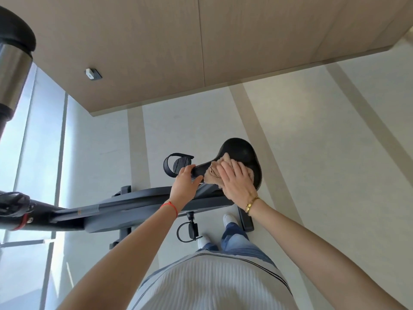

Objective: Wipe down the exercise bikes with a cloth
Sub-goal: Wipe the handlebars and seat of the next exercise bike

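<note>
A dark grey exercise bike (134,204) stands below me, its black saddle (241,151) at centre. A beige cloth (215,173) lies crumpled on the saddle's middle. My right hand (237,182) lies flat on the cloth with straight fingers, pressing it onto the saddle. My left hand (184,183) grips the narrow nose of the saddle, fingers over the top and thumb underneath. The rear part of the saddle is bare; the cloth's underside is hidden.
Two strapped pedals show, one pedal (176,164) beyond the saddle nose and one pedal (190,229) near my white shoes (229,219). The handlebar end (15,204) is at the left edge. A metal post (12,70) rises at upper left. A wooden wall (156,52) stands behind.
</note>
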A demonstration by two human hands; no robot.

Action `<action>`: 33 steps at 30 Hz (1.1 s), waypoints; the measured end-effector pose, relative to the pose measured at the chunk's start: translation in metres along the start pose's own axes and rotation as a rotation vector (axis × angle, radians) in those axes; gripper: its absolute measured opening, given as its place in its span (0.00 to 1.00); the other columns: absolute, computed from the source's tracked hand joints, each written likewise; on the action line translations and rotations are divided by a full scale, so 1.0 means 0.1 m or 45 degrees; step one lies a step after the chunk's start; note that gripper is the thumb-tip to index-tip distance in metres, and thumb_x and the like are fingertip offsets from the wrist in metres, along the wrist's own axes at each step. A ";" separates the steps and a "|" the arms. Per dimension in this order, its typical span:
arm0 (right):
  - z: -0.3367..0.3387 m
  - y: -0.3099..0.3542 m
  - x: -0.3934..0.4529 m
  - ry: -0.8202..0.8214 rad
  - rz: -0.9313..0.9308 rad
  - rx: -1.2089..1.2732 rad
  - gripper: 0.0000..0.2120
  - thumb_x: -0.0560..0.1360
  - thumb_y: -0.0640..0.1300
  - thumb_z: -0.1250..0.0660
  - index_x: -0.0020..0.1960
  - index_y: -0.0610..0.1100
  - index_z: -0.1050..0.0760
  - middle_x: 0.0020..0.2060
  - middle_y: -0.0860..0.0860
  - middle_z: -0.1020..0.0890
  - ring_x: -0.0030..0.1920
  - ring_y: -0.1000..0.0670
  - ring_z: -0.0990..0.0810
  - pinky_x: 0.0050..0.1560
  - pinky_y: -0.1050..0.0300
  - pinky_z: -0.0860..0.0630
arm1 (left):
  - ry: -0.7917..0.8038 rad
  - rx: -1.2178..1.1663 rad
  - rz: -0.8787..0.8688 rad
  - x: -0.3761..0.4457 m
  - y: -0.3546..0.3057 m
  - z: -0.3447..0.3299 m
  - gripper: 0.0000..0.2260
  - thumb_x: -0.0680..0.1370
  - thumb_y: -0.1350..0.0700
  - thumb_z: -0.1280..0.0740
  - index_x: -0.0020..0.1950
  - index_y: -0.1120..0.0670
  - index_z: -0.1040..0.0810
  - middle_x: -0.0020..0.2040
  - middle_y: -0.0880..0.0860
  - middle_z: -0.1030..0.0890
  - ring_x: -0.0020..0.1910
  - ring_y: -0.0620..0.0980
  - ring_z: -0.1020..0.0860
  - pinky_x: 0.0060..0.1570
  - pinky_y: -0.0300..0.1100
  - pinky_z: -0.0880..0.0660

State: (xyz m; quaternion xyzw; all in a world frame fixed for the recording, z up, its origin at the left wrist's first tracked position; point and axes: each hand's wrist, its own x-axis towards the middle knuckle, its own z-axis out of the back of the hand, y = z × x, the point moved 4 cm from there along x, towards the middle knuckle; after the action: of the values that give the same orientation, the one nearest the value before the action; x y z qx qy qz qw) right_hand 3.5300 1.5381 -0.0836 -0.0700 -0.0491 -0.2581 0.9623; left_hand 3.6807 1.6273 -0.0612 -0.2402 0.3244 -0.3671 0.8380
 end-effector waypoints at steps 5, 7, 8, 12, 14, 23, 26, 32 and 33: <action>0.18 -0.48 -0.20 -0.126 -0.171 0.123 0.18 0.80 0.52 0.43 0.62 0.42 0.26 0.56 0.45 0.22 0.57 0.42 0.26 0.61 0.47 0.30 | -0.024 -0.014 0.009 -0.01 0.01 -0.02 0.22 0.80 0.52 0.36 0.73 0.55 0.34 0.68 0.56 0.29 0.63 0.55 0.27 0.57 0.44 0.29; 0.21 -0.44 -0.13 -0.115 -0.253 0.128 0.18 0.82 0.52 0.47 0.62 0.41 0.26 0.56 0.45 0.23 0.57 0.42 0.27 0.60 0.47 0.31 | -0.032 -0.022 0.025 -0.01 0.00 -0.03 0.22 0.80 0.52 0.37 0.73 0.56 0.34 0.69 0.55 0.30 0.64 0.55 0.27 0.56 0.42 0.30; 0.19 -0.33 -0.07 -0.083 -0.228 0.121 0.20 0.82 0.52 0.49 0.63 0.41 0.27 0.57 0.44 0.23 0.58 0.41 0.27 0.61 0.46 0.31 | -0.034 -0.026 0.034 -0.02 0.00 -0.03 0.22 0.80 0.52 0.37 0.73 0.56 0.34 0.69 0.55 0.30 0.64 0.55 0.27 0.55 0.41 0.31; 0.11 0.17 0.18 -0.029 0.055 0.216 0.20 0.80 0.53 0.44 0.64 0.41 0.29 0.61 0.44 0.24 0.62 0.41 0.27 0.64 0.46 0.30 | -0.039 -0.051 0.053 -0.02 0.00 -0.04 0.22 0.79 0.57 0.37 0.73 0.57 0.34 0.70 0.56 0.30 0.64 0.56 0.27 0.60 0.44 0.30; 0.13 0.08 0.20 -0.013 0.134 0.254 0.20 0.78 0.54 0.39 0.65 0.43 0.29 0.62 0.45 0.25 0.62 0.42 0.27 0.66 0.46 0.30 | -0.050 -0.061 0.069 -0.01 -0.01 -0.04 0.22 0.79 0.57 0.36 0.73 0.57 0.34 0.69 0.56 0.29 0.63 0.56 0.26 0.60 0.44 0.30; 0.01 -0.95 0.36 -0.131 -0.390 0.594 0.21 0.82 0.55 0.49 0.63 0.42 0.29 0.60 0.46 0.26 0.64 0.43 0.30 0.66 0.48 0.31 | -0.156 -0.172 0.200 0.01 -0.05 -0.12 0.23 0.79 0.50 0.35 0.72 0.55 0.33 0.68 0.53 0.29 0.64 0.54 0.27 0.57 0.38 0.33; -0.10 -1.03 0.79 0.083 -0.318 0.617 0.22 0.78 0.58 0.49 0.58 0.43 0.28 0.56 0.46 0.23 0.58 0.41 0.28 0.58 0.46 0.28 | -0.207 -0.204 0.237 0.00 -0.08 -0.14 0.24 0.78 0.49 0.33 0.72 0.55 0.32 0.69 0.53 0.29 0.66 0.53 0.28 0.56 0.36 0.34; -0.17 -0.65 1.52 0.787 0.254 0.326 0.24 0.80 0.62 0.52 0.56 0.49 0.24 0.60 0.50 0.21 0.62 0.43 0.28 0.62 0.48 0.34 | -0.244 -0.227 0.314 0.02 -0.10 -0.13 0.25 0.77 0.50 0.31 0.71 0.54 0.31 0.66 0.53 0.27 0.65 0.52 0.28 0.58 0.36 0.35; -0.17 -0.53 1.55 0.889 0.338 0.265 0.26 0.80 0.63 0.54 0.59 0.52 0.23 0.62 0.50 0.22 0.63 0.43 0.28 0.63 0.48 0.35 | -0.246 -0.229 0.324 0.02 -0.10 -0.13 0.25 0.76 0.50 0.31 0.71 0.54 0.31 0.66 0.53 0.27 0.65 0.52 0.28 0.58 0.35 0.36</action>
State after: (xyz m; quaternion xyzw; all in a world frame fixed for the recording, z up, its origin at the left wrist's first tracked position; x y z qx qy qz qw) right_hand 3.6384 1.4144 -0.0739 0.1142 0.2651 -0.1332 0.9481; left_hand 3.6676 1.6172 -0.0641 -0.3055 0.3017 -0.2029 0.8800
